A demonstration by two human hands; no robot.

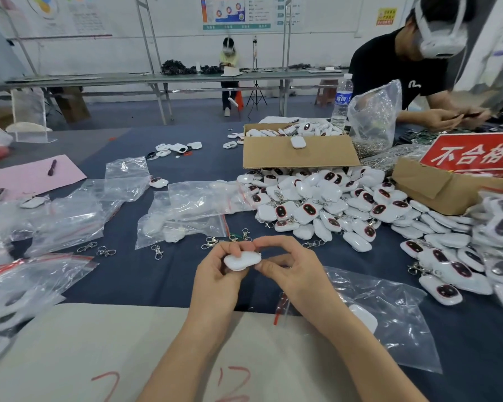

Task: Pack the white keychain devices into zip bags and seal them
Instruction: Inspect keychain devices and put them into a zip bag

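Lower centre: left hand (215, 275) and right hand (289, 271) together pinch one white keychain device (241, 261) above the desk (157, 277). One zip bag (398, 309) lies under the right wrist; device pile (317, 204) and two cardboard boxes (299, 158) at right.

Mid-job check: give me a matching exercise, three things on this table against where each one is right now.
Things:
1. black pen
2. clear plastic water bottle
3. white keychain device nearest the camera

Places:
A. pinched between left hand and right hand
B. standing behind the open brown cardboard box
C. lying on the pink paper sheet

Pairs: 1-C, 2-B, 3-A
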